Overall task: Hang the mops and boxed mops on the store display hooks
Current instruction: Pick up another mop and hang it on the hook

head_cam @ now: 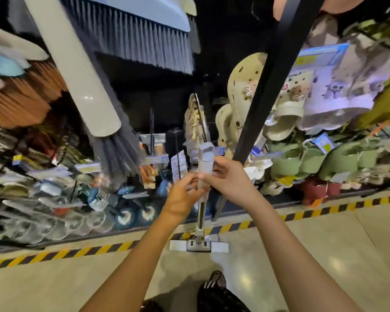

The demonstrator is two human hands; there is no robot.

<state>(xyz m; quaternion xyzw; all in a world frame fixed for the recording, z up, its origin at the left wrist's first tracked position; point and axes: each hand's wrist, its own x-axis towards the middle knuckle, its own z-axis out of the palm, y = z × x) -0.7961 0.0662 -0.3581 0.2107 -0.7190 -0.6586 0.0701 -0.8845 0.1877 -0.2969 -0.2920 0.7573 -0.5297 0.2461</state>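
Both hands, left hand and right hand, grip the mop handle's top, head on floor, probably steadying it to reach a hook.

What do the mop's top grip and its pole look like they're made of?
The grip: probably plastic, matte pale grey, with a moulded hanging loop on top. The pole: likely metal with a polished finish; it shows bright, mirror-like streaks.
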